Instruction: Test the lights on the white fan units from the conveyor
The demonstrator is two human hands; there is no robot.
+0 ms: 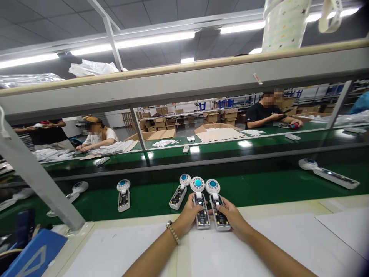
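My left hand [188, 213] is closed around a handheld fan [202, 219], its thumb pressing on the body's front. A second handheld fan [221, 223] is gripped by my right hand [233, 217], the thumb likewise on the front. Both fans have round white heads with blue centres and clear-fronted bodies showing dark circuitry. They stand side by side, heads pointing away from me, above the near edge of the bench. Just left of them, another fan [178, 197] lies on the green conveyor belt [150, 200].
More fans lie along the belt, one at left [123, 200] and one at far right [336, 177]. White paper [138, 250] covers the bench. A blue folder [37, 250] sits at lower left beside a metal post [43, 173]. Co-workers [99, 134] sit across the line, below an overhead shelf [173, 82].
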